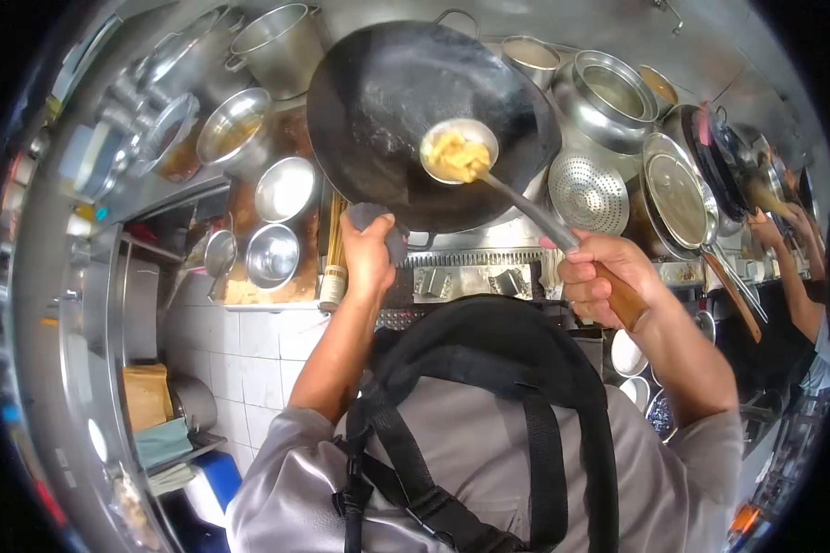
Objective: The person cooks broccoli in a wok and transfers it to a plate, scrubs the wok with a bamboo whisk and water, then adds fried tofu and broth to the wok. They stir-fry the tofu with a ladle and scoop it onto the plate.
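Observation:
A large dark wok [369, 101] sits on the stove, its wall bare and shiny. My right hand [609, 281] is wrapped round the wooden end of a long ladle [535, 214]. The ladle's bowl is over the wok and holds yellowish food pieces [458, 157]. At the wok's near left edge, my left hand [369, 253] is closed on a dark grey cloth [395, 241], close to the wok's near handle [421, 241]. The wok's surface under the ladle's bowl is hidden.
Metal bowls [285, 190] and a bundle of thin sticks [333, 263] are left of the wok. A perforated strainer [588, 194], a lidded pot [609, 97] and mesh skimmers [677, 200] stand right. Another person's arm [796, 276] reaches in at far right.

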The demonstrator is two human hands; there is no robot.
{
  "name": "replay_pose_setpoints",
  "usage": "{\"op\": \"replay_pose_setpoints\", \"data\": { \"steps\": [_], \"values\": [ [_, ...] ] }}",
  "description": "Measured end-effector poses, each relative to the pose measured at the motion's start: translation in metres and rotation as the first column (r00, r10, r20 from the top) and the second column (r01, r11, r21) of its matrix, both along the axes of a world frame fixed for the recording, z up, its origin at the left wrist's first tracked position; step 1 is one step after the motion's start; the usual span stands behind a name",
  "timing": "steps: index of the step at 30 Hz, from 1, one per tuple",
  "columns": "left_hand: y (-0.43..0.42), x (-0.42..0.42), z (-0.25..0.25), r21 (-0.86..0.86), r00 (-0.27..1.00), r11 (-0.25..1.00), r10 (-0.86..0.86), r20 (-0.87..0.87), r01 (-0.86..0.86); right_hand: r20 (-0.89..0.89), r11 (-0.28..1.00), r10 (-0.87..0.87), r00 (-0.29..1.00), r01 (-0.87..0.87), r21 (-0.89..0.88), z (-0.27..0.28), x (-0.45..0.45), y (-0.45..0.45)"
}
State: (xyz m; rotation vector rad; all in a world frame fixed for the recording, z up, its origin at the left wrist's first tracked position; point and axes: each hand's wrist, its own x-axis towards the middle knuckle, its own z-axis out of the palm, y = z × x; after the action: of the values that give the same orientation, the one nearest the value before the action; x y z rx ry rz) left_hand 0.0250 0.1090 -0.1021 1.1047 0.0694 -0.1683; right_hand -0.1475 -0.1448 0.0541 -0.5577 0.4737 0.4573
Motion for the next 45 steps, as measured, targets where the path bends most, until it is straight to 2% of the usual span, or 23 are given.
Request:
{"op": "replay_pose_setpoints", "data": {
  "steps": [2,3,4,5,7,9,10,11,14,18,19,21,22,24,28,30,32,35,38,39,40,41,45],
  "values": [
    [0.002,0.001,-0.002,0.068,0.992,0.997,0.026,0.122,-0.034,-0.142,0.937,0.030,0.989,-0.077,-0.339,0.015,0.009,0.016],
    [0.004,0.004,0.000,0.130,0.970,0.988,0.045,0.240,-0.078,-0.124,0.935,0.024,0.992,-0.067,-0.348,0.024,0.013,0.024],
    [0.010,0.002,0.005,0.345,0.947,0.929,0.022,0.319,-0.137,-0.100,0.943,0.036,0.994,-0.067,-0.325,0.031,0.018,0.033],
    [0.017,0.009,0.002,0.337,0.942,0.932,0.011,0.337,-0.131,-0.077,0.952,0.044,0.996,-0.065,-0.300,0.038,0.022,0.042],
    [0.028,0.029,-0.014,0.499,0.877,0.847,-0.087,0.472,-0.185,-0.015,0.976,-0.023,1.000,0.020,-0.219,0.040,0.022,0.056],
    [0.033,0.038,-0.008,0.482,0.909,0.867,-0.093,0.406,-0.127,0.288,0.946,-0.107,0.952,0.008,0.324,0.020,0.028,0.063],
    [0.035,0.042,-0.003,0.318,0.946,0.947,-0.054,0.318,-0.053,0.367,0.909,-0.163,0.916,-0.006,0.417,0.010,0.029,0.070],
    [0.038,0.047,-0.003,0.138,0.976,0.990,-0.036,0.215,0.006,0.358,0.912,-0.170,0.918,0.009,0.411,0.000,0.028,0.078],
    [0.056,0.069,-0.008,0.033,0.988,0.988,-0.153,0.000,0.153,0.465,0.930,-0.241,0.852,0.066,0.363,-0.021,0.018,0.098],
    [0.061,0.084,-0.008,-0.072,0.990,0.992,-0.112,-0.081,0.107,0.291,0.901,-0.312,0.904,0.184,0.394,-0.015,0.009,0.105],
    [0.060,0.088,-0.015,-0.076,0.989,0.991,-0.120,-0.085,0.114,0.202,0.938,-0.284,0.937,0.229,0.260,-0.011,0.011,0.107],
    [0.057,0.097,-0.031,0.007,0.998,0.999,-0.047,0.051,0.047,0.084,0.970,-0.242,0.967,0.244,-0.014,-0.002,0.021,0.113],
    [0.058,0.095,-0.027,0.005,0.997,0.998,-0.055,0.055,0.055,0.088,0.968,-0.250,0.964,0.252,-0.014,-0.001,0.029,0.117],
    [0.061,0.088,-0.014,0.209,0.967,0.977,-0.016,0.255,-0.039,-0.111,0.932,-0.259,0.959,0.219,-0.290,0.000,0.043,0.120],
    [0.075,0.078,-0.001,0.388,0.886,0.920,-0.138,0.442,-0.050,-0.064,0.972,-0.153,0.986,0.139,-0.189,0.010,0.065,0.127],
    [0.079,0.079,-0.005,0.557,0.775,0.798,-0.197,0.600,-0.229,0.001,0.976,-0.199,0.980,0.198,-0.089,0.022,0.063,0.139],
    [0.083,0.077,-0.007,0.525,0.777,0.834,-0.213,0.592,-0.171,0.275,0.967,-0.251,0.928,0.228,0.115,0.030,0.057,0.146],
    [0.081,0.076,-0.008,0.544,0.809,0.834,-0.255,0.530,-0.094,0.445,0.933,-0.325,0.835,0.207,0.293,0.034,0.041,0.152],
    [0.065,0.086,-0.025,0.133,0.952,0.977,-0.196,0.236,0.168,0.500,0.903,-0.416,0.760,0.280,0.325,0.035,0.011,0.170],
    [0.061,0.089,-0.030,0.098,0.969,0.974,-0.217,0.117,0.206,0.487,0.887,-0.449,0.749,0.309,0.343,0.035,-0.003,0.178],
    [0.058,0.085,-0.031,0.074,0.970,0.967,-0.242,-0.020,0.243,0.464,0.867,-0.486,0.741,0.345,0.358,0.034,-0.019,0.187],
    [0.058,0.068,-0.010,-0.100,0.945,0.947,-0.313,-0.092,0.304,0.434,0.843,-0.527,0.731,0.387,0.373,0.032,-0.036,0.196],
    [0.046,0.031,-0.017,-0.131,0.811,0.884,-0.465,-0.354,0.450,0.299,0.748,-0.664,0.686,0.604,0.275,0.001,-0.127,0.239]
  ]
}}
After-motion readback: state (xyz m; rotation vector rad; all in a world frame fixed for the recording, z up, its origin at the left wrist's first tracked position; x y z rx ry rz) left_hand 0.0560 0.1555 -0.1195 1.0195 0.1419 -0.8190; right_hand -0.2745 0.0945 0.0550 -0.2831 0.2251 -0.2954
